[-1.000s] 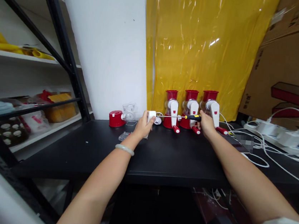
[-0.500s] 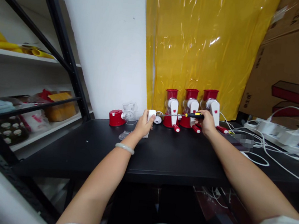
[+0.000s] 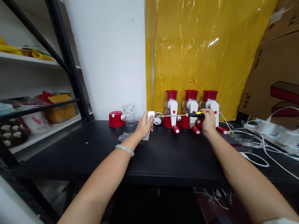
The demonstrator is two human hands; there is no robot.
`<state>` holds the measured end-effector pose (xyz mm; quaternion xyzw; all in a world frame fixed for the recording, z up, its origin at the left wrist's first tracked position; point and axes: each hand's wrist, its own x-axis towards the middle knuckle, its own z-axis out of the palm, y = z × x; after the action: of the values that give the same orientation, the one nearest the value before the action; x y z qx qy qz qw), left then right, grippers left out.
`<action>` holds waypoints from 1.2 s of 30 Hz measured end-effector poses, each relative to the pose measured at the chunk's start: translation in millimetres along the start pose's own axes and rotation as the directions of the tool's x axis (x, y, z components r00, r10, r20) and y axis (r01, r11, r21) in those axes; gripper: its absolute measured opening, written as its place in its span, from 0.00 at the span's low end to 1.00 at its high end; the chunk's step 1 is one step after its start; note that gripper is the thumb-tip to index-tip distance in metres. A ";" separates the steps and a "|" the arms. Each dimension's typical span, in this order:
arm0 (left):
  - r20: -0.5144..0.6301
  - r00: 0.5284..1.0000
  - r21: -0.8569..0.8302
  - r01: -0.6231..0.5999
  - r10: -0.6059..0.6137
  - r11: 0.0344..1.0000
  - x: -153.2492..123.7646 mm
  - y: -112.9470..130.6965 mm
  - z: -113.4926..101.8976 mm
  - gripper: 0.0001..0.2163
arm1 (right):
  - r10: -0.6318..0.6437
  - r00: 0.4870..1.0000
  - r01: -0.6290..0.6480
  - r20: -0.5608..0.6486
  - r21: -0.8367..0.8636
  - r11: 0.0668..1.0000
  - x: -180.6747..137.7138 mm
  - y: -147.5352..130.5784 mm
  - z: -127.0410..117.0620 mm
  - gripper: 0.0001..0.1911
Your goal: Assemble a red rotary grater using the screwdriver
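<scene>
My left hand [image 3: 144, 127] is closed round a white plastic handle part [image 3: 148, 125], held upright above the black table [image 3: 160, 156]. My right hand [image 3: 208, 122] grips the black-and-yellow handle of a screwdriver [image 3: 184, 115]. Its thin shaft runs left and its tip meets the top of the white part, beside a small white round piece [image 3: 157, 121]. Three red-and-white crank grinders [image 3: 189, 108] stand in a row just behind both hands, against a yellow plastic sheet.
A red round base [image 3: 115, 119] and clear plastic pieces [image 3: 129, 111] lie left of my left hand. White cables and a power strip [image 3: 273, 135] cover the table's right side. A black metal shelf rack [image 3: 25, 112] stands at left, cardboard boxes [image 3: 293, 60] at right.
The screwdriver handle has risen slightly and my right hand has turned on it. My left hand and the white part have dipped a little. Nothing else moved.
</scene>
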<state>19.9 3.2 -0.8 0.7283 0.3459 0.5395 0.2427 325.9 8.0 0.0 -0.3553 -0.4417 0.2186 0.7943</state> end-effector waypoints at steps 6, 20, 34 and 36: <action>-0.015 1.000 -0.042 0.024 -0.025 0.999 0.9 -0.7 0.4 0.20 | 0.026 1.000 -0.027 0.009 0.002 1.000 -0.9 -0.4 -1.3 0.17; -0.020 1.000 0.050 -0.008 0.009 0.999 1.3 -0.9 -3.5 0.18 | 0.145 0.987 -0.140 0.069 -0.074 0.987 -3.8 1.0 -2.4 0.14; -0.013 1.000 0.066 -0.016 0.017 0.998 0.9 1.6 -3.8 0.19 | 0.140 0.989 -0.136 0.056 -0.063 0.989 -2.7 1.0 -2.5 0.06; -0.011 1.000 0.063 -0.017 0.017 0.998 0.7 1.6 -3.9 0.19 | 0.153 0.987 -0.150 0.048 -0.062 0.987 -2.5 1.8 -2.4 0.07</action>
<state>16.7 2.7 1.9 0.7354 0.3578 0.5345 0.2131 326.6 6.6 -3.6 -0.4048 -0.4402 0.2745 0.7530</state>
